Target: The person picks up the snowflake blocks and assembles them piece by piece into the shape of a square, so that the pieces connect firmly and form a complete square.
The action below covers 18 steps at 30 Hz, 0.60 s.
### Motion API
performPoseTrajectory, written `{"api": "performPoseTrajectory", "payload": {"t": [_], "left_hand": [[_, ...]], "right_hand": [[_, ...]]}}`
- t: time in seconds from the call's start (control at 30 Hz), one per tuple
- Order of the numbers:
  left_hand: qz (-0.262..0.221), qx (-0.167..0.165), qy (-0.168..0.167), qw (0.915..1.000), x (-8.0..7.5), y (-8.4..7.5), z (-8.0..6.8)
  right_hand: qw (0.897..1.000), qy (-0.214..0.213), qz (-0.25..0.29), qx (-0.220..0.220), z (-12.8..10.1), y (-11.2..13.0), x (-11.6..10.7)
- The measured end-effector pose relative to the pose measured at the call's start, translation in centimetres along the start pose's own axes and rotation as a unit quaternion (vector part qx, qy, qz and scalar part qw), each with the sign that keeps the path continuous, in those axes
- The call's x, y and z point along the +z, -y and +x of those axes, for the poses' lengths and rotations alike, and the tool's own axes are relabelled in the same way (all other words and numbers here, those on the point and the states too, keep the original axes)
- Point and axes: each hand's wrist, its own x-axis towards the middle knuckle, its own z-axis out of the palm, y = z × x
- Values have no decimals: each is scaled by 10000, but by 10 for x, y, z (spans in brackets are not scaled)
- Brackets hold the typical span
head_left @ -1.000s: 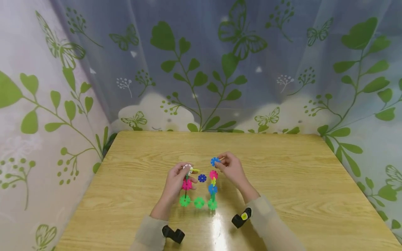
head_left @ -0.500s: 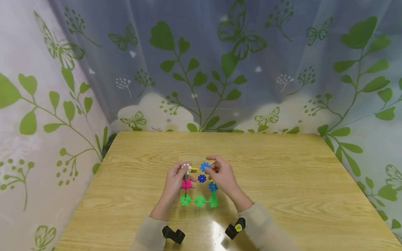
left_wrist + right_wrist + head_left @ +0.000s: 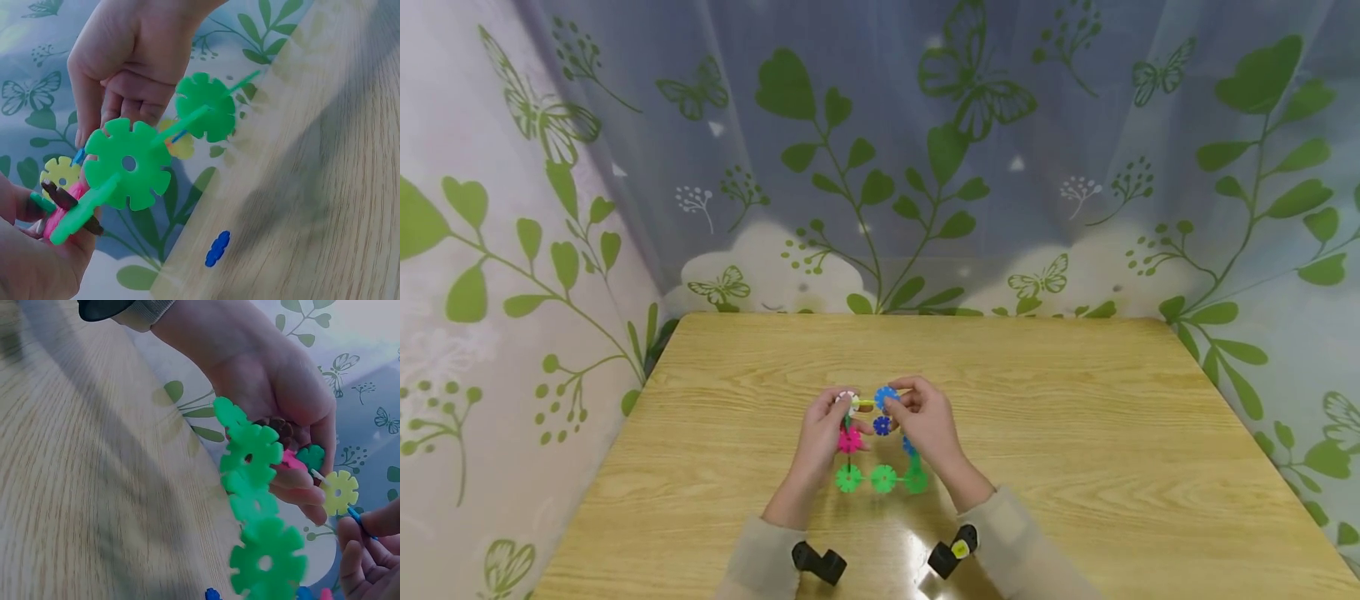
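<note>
Blue plastic snowflake disc [image 3: 886, 397], pinched in the right hand [image 3: 925, 421], has moved leftward to the yellow piece atop the colourful interlocked-disc frame [image 3: 880, 478] gripped by the left hand [image 3: 827, 433] above the wooden table [image 3: 1075, 433], apparently ready to join.

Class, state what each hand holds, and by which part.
Left hand grips the plastic snowflake-disc frame at its upper-left corner; right hand pinches a light-blue disc by its edge.

Right hand [image 3: 925, 421] moves its light blue disc [image 3: 886, 397] leftward, from well right of the white disc [image 3: 847, 402] to just beside the yellow piece [image 3: 867, 405] jutting from it; pink and yellow discs on the frame's right side now hidden behind that hand.
</note>
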Motion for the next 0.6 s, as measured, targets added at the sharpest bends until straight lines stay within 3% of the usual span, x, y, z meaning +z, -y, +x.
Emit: {"api": "performPoseTrajectory", "payload": {"t": [0.23, 0.6], "left_hand": [[97, 84, -17, 9999, 6, 1, -1], [167, 130, -16, 9998, 9, 3, 0]], "right_hand": [[9971, 20, 751, 68, 7, -24, 6], [9955, -207, 918, 82, 10, -40, 9]]}}
